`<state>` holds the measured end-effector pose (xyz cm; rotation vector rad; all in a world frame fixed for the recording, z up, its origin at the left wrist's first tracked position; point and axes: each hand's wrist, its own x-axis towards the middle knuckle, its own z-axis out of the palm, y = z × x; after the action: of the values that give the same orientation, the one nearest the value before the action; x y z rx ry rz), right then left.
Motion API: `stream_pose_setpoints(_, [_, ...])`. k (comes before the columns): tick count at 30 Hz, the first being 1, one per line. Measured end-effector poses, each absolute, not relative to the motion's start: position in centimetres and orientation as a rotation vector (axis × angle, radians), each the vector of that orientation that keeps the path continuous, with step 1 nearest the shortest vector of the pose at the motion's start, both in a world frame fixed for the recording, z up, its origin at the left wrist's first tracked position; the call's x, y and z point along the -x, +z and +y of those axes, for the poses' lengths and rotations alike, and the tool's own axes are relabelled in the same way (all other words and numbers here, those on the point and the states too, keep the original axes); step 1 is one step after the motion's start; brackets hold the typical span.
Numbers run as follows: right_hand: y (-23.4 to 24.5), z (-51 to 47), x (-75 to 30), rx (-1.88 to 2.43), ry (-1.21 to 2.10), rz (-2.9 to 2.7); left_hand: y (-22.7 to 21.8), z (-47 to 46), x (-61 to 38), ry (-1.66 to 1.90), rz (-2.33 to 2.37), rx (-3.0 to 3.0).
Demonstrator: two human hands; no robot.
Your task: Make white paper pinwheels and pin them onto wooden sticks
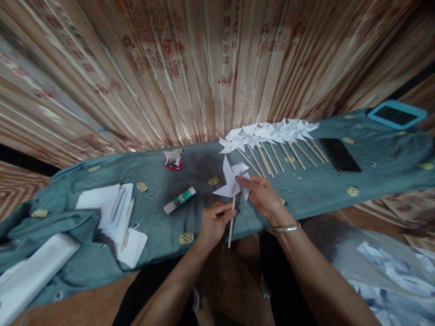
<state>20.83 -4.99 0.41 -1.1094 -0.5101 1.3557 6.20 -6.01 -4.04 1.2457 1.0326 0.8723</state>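
Note:
A white paper pinwheel [231, 184] on a thin wooden stick is held upright over the table's near edge. My left hand [215, 222] is closed, pinching the stick below the blades. At the pinwheel's centre, the thumb of my right hand [262, 194] presses near a small dark pin, with the fingers behind the paper. Beyond my hands lies a row of finished-looking pinwheels [268, 132], their sticks pointing toward me. A glue stick [180, 200] rests to the left of my hands, and a small open red box [173, 161] of metal pieces stands behind it.
White paper pieces [110, 201] and a pale pen-like stick [128, 224] are at the left. A long white case [37, 280] lies at the near left corner. To the right are a black phone [340, 155] and a blue-framed tablet [397, 114]. A curtain [190, 72] hangs behind the table.

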Motion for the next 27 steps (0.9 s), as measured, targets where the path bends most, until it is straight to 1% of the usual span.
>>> stream_pose_setpoints(8, [0.5,-4.9,-20.8,1.1,1.328,-0.493,-4.4,-6.1,-6.3,0.869,1.026,-1.172])
stream_pose_setpoints(18, [0.3,-4.7,-20.8,1.129,1.284,-0.535,-3.5,-6.6,-6.0,0.752,1.038,-0.972])
stream_pose_setpoints(22, [0.1,-4.8,-21.1,1.168,1.307,-0.557,-3.5,-6.3,-5.6,0.786,1.051,-0.953])
stream_pose_setpoints(27, [0.0,-4.8,-22.0,1.214,1.209,-0.557,-3.3,-5.5,-5.4,0.847,1.071,-0.927])
